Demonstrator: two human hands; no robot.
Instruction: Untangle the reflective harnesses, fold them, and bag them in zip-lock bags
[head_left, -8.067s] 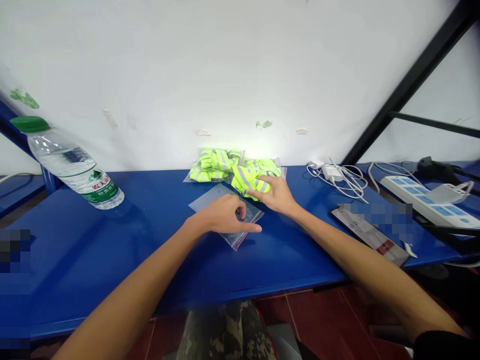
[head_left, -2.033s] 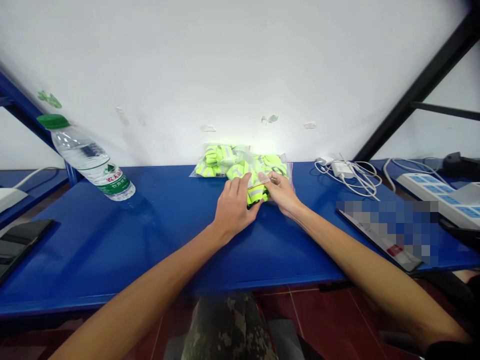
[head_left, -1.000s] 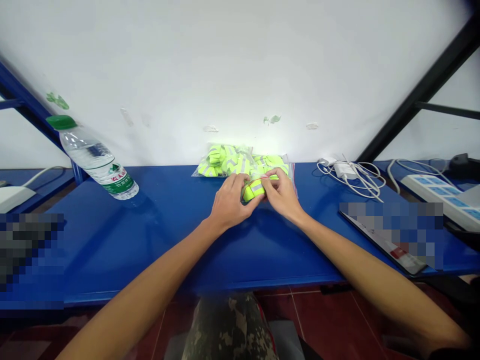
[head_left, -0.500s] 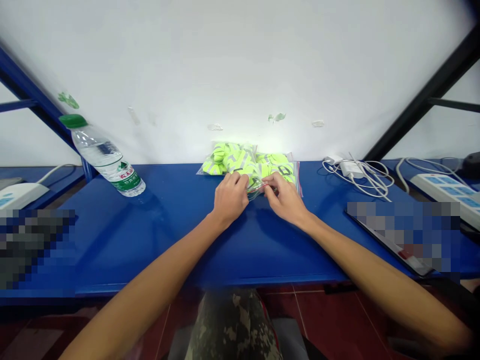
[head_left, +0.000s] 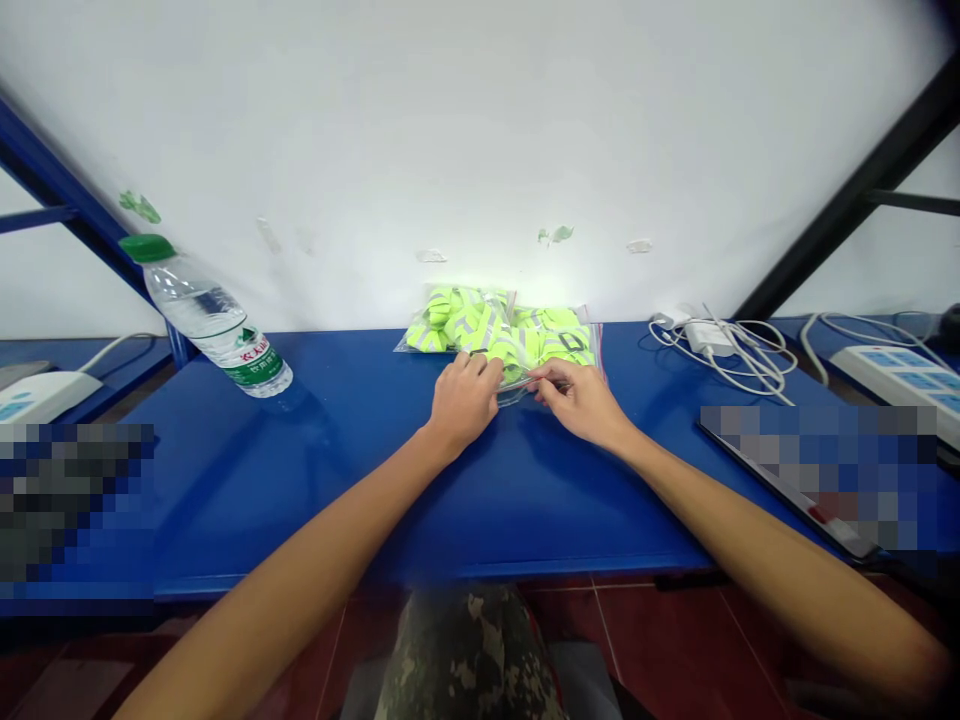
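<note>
A clear zip-lock bag (head_left: pixel 501 348) with neon-yellow and grey reflective straps inside lies on the blue table, its opening edge toward me. My left hand (head_left: pixel 465 398) is closed on the left end of that edge, fingers curled and partly hidden. With thumb and index finger together, my right hand (head_left: pixel 576 397) pinches the right end of the edge. Behind and to the sides are more bagged yellow straps, one bag at the left (head_left: pixel 429 328) and one at the right (head_left: pixel 574 335) against the wall. Where the bags overlap, I cannot tell them apart exactly.
A water bottle (head_left: pixel 225 325) with a green cap stands at the left. White charger cables (head_left: pixel 739 350) are bundled at the right, near a power strip (head_left: pixel 900 385). A dark-edged flat device (head_left: pixel 787 490), blurred out, lies at the front right. The white wall (head_left: pixel 480 150) closes off the back.
Both hands have shifted slightly toward me and to the right along the bag's edge. The plastic edge between them now lies lower and flatter. The view has shifted slightly.
</note>
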